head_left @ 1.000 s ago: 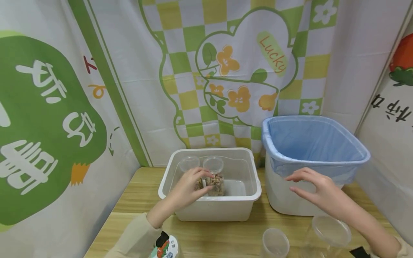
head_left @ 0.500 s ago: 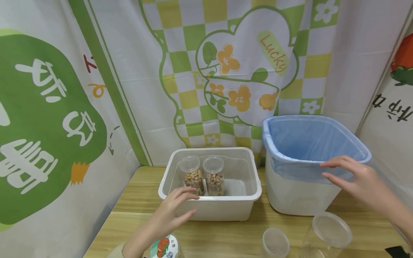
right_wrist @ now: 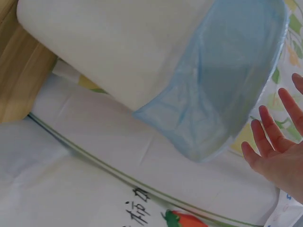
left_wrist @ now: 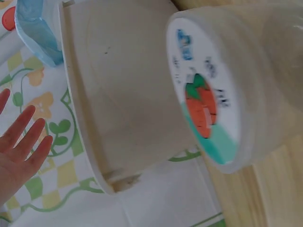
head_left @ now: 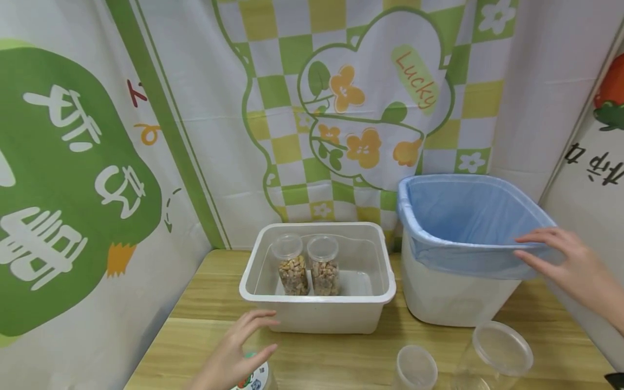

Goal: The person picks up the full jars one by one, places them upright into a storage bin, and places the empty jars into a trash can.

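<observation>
My left hand (head_left: 239,349) hovers with loosely spread fingers in front of the white basin (head_left: 331,317), holding nothing. Below it, partly hidden by the hand, stands a jar with a printed tomato lid (left_wrist: 203,101), large in the left wrist view. Two clear lidded jars of nuts, a left one (head_left: 293,273) and a right one (head_left: 325,276), stand upright side by side in the basin. My right hand (head_left: 572,265) is at the right front of the bin's blue liner (head_left: 453,257), fingers relaxed, nothing in its grasp. The right wrist view shows its fingers spread by the liner (right_wrist: 203,109).
The white bin (head_left: 448,298) stands right of the basin. In front of it on the wooden table (head_left: 195,330) are a small clear cup (head_left: 416,368) and a larger clear jar (head_left: 502,349). Patterned curtains (head_left: 287,97) close off the back and sides.
My left hand has drawn back from over the nut jars in the basin toward the table's front. My right hand has moved right along the bin. The jars have stayed put.
</observation>
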Demonstrator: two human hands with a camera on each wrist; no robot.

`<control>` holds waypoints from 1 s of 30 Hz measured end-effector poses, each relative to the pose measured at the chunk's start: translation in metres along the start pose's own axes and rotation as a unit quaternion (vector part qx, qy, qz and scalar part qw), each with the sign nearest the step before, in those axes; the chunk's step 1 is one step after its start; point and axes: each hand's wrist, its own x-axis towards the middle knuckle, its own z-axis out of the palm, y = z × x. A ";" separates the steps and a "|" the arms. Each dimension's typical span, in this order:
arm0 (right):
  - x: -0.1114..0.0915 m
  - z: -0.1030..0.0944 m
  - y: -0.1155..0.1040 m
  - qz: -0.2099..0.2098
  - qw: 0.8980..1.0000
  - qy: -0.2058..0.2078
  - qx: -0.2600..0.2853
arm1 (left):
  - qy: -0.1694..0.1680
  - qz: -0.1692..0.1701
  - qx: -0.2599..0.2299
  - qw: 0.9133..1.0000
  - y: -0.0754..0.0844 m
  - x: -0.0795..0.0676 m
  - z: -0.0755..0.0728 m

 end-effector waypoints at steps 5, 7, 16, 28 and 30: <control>-0.001 0.002 0.015 0.029 1.000 -0.005 0.007 | 0.007 -0.039 0.004 0.999 -0.008 -0.014 0.002; -0.002 0.002 0.019 0.035 0.999 -0.004 0.008 | 0.008 -0.051 0.004 0.999 -0.011 -0.020 0.004; -0.005 0.006 0.026 0.033 0.999 0.024 0.015 | 0.019 -0.045 0.005 0.999 -0.030 -0.047 0.016; -0.007 0.008 0.025 0.048 0.998 0.029 0.026 | -0.028 -0.122 0.007 0.992 -0.038 -0.071 0.021; -0.007 0.008 0.025 0.050 0.998 0.028 0.024 | -0.033 -0.097 -0.003 0.995 -0.043 -0.074 0.022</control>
